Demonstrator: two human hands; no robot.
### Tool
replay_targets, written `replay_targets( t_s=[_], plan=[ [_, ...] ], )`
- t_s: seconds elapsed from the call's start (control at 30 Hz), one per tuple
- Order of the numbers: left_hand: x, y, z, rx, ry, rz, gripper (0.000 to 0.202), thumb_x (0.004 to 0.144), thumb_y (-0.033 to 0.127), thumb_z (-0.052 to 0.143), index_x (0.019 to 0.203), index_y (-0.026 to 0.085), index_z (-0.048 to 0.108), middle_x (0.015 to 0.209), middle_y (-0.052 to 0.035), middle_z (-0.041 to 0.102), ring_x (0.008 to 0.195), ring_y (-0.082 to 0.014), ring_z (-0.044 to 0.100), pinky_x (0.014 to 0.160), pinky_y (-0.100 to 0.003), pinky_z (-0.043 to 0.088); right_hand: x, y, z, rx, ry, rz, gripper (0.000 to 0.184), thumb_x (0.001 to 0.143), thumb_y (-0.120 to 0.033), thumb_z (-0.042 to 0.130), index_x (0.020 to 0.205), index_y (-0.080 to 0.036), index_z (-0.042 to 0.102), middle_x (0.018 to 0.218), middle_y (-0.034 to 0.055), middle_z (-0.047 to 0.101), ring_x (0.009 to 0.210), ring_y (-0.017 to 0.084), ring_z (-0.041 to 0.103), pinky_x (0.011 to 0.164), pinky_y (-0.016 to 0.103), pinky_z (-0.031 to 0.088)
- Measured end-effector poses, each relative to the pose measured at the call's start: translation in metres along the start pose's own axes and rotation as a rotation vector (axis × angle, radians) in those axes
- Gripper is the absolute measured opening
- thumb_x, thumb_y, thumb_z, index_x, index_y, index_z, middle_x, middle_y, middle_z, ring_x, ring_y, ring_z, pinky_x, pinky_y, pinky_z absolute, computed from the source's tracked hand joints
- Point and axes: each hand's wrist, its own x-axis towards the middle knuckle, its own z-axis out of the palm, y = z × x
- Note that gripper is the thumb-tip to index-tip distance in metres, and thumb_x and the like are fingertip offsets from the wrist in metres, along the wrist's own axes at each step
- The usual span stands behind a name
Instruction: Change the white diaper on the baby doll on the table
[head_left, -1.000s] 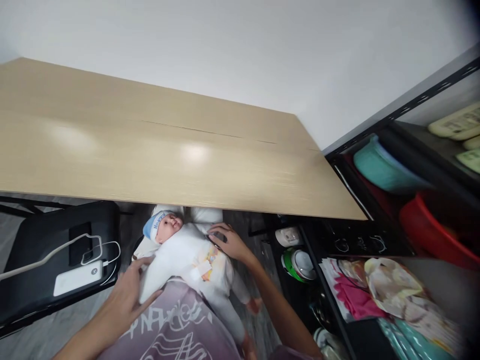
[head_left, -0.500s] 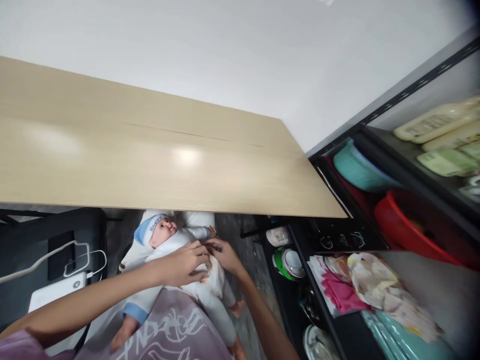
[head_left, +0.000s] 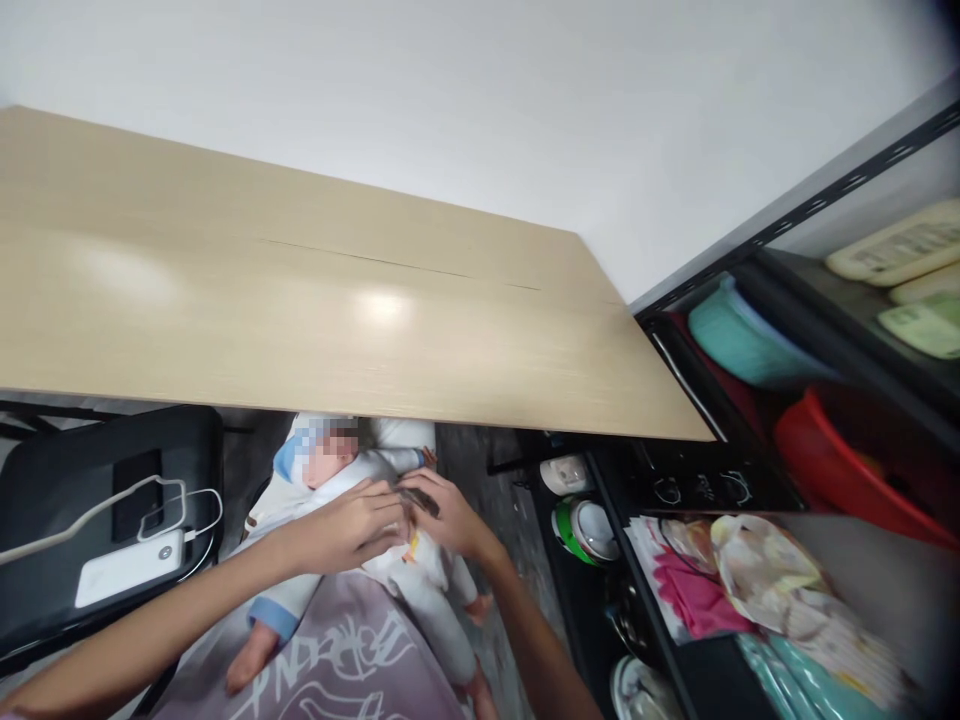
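A baby doll (head_left: 442, 605) in a white outfit with blue cuffs lies face up across my lap, wearing a blue and white cap (head_left: 292, 457). My left hand (head_left: 360, 525) rests on its chest, fingers bent and closed at the front of the clothing. Meeting it from the other side, my right hand (head_left: 446, 510) has its fingers curled at the same spot, close to the left fingertips. White cloth with yellow-orange prints (head_left: 412, 560) shows just below both hands. The fingers partly hide what they pinch; a dark, blurred patch shows between them.
A wooden tabletop (head_left: 337, 330) stretches in front, just above the doll's head. On the left, a black chair (head_left: 60, 500) holds a white power bank (head_left: 127, 575) with a cable. Shelves on the right carry a teal basin (head_left: 750, 335), a red basin (head_left: 840, 470) and folded cloths (head_left: 780, 570).
Both hands stay at the doll's chest, with the right hand turned slightly and its fingers shifted. The view has moved a little, so the surroundings sit slightly further right.
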Motion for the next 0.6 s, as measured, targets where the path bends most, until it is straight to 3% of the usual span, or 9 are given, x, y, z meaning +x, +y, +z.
replay_targets(
  t_s=[0.1, 0.17, 0.27, 0.37, 0.47, 0.53, 0.6],
  plan=[
    [-0.02, 0.009, -0.02, -0.127, -0.17, -0.026, 0.016, 0.115, 0.033, 0.063, 0.116, 0.027, 0.077, 0.109, -0.0057, 0.08, 0.101, -0.0242, 0.072, 0.091, -0.035, 0.053, -0.016, -0.021, -0.02, -0.056, -0.034, 0.051, 0.027, 0.11, -0.046, 0.069, 0.107, -0.028, 0.088, 0.109, 0.0067, 0.086, 0.106, 0.029, 0.079, 0.101, 0.042, 0.059],
    [-0.031, 0.011, -0.027, -0.181, -0.259, -0.051, 0.013, 0.111, 0.033, 0.069, 0.109, 0.027, 0.08, 0.101, -0.0043, 0.081, 0.091, -0.023, 0.073, 0.082, -0.033, 0.052, -0.034, -0.025, -0.039, -0.044, -0.078, 0.159, 0.043, 0.111, -0.059, 0.066, 0.093, -0.026, 0.088, 0.095, 0.0059, 0.086, 0.095, 0.028, 0.078, 0.093, 0.04, 0.057],
    [-0.029, 0.007, -0.022, -0.199, -0.326, -0.013, 0.022, 0.112, 0.036, 0.066, 0.098, 0.025, 0.079, 0.085, -0.0033, 0.08, 0.077, -0.0222, 0.071, 0.08, -0.035, 0.053, -0.065, -0.02, -0.06, 0.077, -0.205, 0.384, 0.07, 0.113, -0.077, 0.048, 0.094, -0.023, 0.089, 0.074, 0.0058, 0.08, 0.072, 0.025, 0.074, 0.073, 0.034, 0.052],
    [0.006, 0.0, 0.003, -0.057, -0.223, 0.064, 0.029, 0.117, 0.042, 0.057, 0.102, 0.025, 0.076, 0.084, -0.0038, 0.078, 0.077, -0.0231, 0.071, 0.092, -0.04, 0.055, -0.085, -0.009, -0.056, 0.135, -0.288, 0.542, 0.07, 0.11, -0.079, 0.05, 0.099, -0.021, 0.087, 0.065, 0.0037, 0.074, 0.06, 0.023, 0.069, 0.064, 0.031, 0.048],
    [0.065, -0.009, 0.037, 0.19, -0.126, 0.023, 0.019, 0.109, 0.039, 0.071, 0.117, 0.023, 0.076, 0.113, -0.0119, 0.082, 0.11, -0.0319, 0.075, 0.106, -0.047, 0.055, -0.09, 0.002, -0.035, 0.007, -0.296, 0.523, 0.051, 0.107, -0.063, 0.063, 0.089, -0.021, 0.085, 0.069, 0.0034, 0.077, 0.064, 0.021, 0.069, 0.065, 0.029, 0.043],
    [0.105, -0.017, 0.058, 0.311, -0.243, -0.073, 0.03, 0.089, 0.038, 0.093, 0.108, 0.019, 0.079, 0.119, -0.0178, 0.082, 0.122, -0.039, 0.074, 0.106, -0.047, 0.057, -0.09, 0.006, -0.02, -0.119, -0.253, 0.492, 0.039, 0.102, -0.052, 0.07, 0.085, -0.021, 0.085, 0.075, 0.004, 0.081, 0.07, 0.022, 0.07, 0.067, 0.03, 0.039],
    [0.138, -0.023, 0.073, 0.346, -0.468, -0.192, 0.036, 0.069, 0.037, 0.106, 0.086, 0.02, 0.079, 0.1, -0.015, 0.083, 0.108, -0.0389, 0.079, 0.091, -0.043, 0.061, -0.092, 0.005, -0.008, -0.21, -0.188, 0.515, 0.028, 0.097, -0.045, 0.075, 0.086, -0.022, 0.087, 0.081, 0.0056, 0.084, 0.077, 0.024, 0.073, 0.07, 0.031, 0.038]
  ],
)
